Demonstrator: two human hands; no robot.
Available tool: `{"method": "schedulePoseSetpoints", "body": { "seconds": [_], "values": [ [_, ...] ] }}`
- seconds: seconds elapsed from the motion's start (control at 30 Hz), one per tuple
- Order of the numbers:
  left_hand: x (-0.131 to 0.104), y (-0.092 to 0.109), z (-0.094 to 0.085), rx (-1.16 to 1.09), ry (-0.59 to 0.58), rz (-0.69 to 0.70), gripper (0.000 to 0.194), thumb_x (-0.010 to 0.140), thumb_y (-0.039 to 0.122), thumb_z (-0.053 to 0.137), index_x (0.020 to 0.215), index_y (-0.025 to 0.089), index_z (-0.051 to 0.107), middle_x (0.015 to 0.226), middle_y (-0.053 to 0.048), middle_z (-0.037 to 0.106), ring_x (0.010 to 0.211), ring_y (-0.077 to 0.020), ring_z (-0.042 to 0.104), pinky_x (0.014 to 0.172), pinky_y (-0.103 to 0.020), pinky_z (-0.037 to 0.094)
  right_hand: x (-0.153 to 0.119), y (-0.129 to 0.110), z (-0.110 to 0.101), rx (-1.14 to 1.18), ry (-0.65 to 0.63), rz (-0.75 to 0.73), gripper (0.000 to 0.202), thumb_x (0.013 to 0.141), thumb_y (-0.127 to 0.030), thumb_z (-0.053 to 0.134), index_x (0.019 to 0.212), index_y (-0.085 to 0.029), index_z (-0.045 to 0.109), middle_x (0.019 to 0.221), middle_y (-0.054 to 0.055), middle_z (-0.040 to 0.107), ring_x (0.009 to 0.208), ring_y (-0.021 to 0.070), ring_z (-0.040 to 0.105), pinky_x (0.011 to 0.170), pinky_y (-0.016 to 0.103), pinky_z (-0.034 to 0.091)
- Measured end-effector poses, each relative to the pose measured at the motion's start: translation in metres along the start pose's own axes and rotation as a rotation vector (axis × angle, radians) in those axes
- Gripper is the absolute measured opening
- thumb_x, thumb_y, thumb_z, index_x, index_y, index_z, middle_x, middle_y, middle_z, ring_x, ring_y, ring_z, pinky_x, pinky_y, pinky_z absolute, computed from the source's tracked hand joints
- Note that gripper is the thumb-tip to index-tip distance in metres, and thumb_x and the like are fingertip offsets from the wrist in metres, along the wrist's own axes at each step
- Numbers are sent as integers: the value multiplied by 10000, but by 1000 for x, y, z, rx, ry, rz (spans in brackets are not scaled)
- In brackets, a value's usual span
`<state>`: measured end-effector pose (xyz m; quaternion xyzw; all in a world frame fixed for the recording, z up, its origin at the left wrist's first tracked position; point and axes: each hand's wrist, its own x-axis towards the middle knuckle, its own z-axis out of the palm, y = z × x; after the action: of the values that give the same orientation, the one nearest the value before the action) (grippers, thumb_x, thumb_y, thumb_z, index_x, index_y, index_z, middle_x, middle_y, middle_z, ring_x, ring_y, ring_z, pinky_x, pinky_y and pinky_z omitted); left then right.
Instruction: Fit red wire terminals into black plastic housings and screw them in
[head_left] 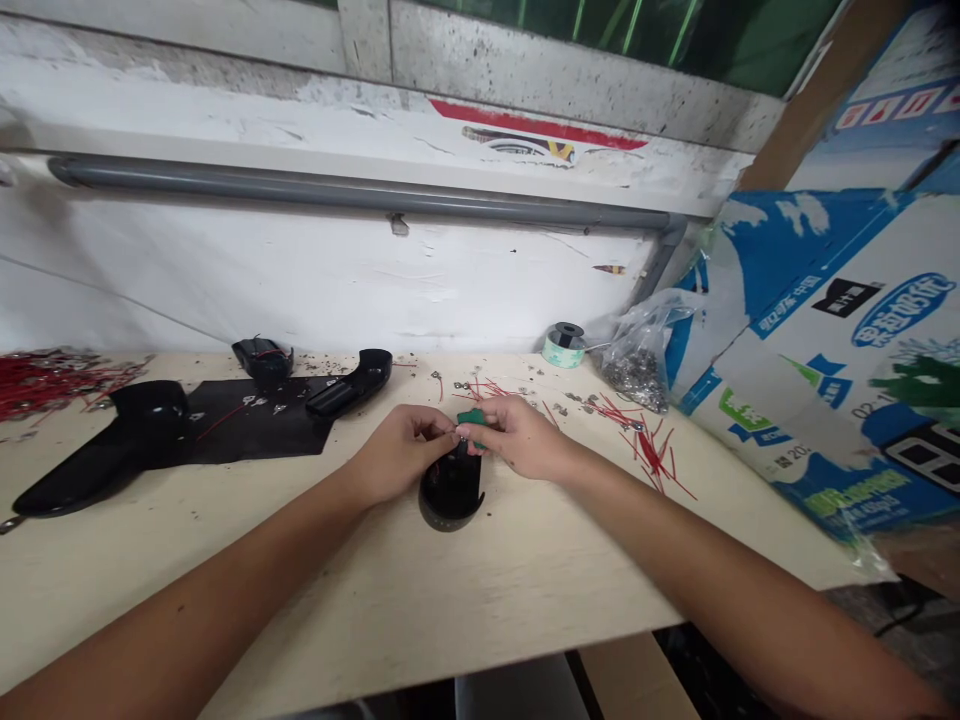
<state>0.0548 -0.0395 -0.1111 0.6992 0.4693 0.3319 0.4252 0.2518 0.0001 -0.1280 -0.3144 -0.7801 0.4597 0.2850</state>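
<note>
Bench (465,610): pale, flat, worn board; it runs left to right under a chipped white wall.

Boxes (832,340), right edge: printed cardboard, blue and white, leaning.

Black mat (247,425), left of centre, thin and matte. On and around it lie long black shells (97,455), glossy moulded plastic, long axes slanting up to the right.

Clear bag (637,355) of small metal bits, crinkled, far right. Solder spool (564,343) beside it, round, on its flat side.

Red wires (649,445) scattered right of the hands; a bigger heap at far left.

Black housing (450,490), mid-bench, just under both hands: rounded, glossy, cup-like, long axis roughly toward the wall, curved end facing the viewer.

Left hand (397,450): fingers curled, tips pinched at the housing's top edge on something too small to tell.

Right hand (517,435): thumb and forefinger closed on a small green part (472,417), flat, at the housing's far end. Fingertips of both hands nearly meet.
</note>
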Motion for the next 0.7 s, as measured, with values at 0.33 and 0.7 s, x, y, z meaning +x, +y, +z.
{"method": "schedulePoseSetpoints", "body": {
  "seconds": [0.33, 0.7],
  "values": [
    [0, -2, -2, 39, 3, 19, 301, 863, 405, 599, 860, 137, 737, 656, -25, 653, 531, -84, 477, 497, -187, 351, 2, 1, 3, 33, 37, 16, 356, 961, -453, 541, 821, -130, 599, 726, 23, 586, 620, 81, 504, 577, 196, 394],
    [0, -1, 1, 68, 52, 9, 243, 840, 347, 612, 820, 137, 733, 603, -10, 615, 488, -71, 444, 473, -186, 344, 2, -4, 10, -3, 142, 19, 349, 953, -399, 544, 716, -142, 548, 618, -1, 515, 529, 69, 415, 494, 203, 294]
  ]
}}
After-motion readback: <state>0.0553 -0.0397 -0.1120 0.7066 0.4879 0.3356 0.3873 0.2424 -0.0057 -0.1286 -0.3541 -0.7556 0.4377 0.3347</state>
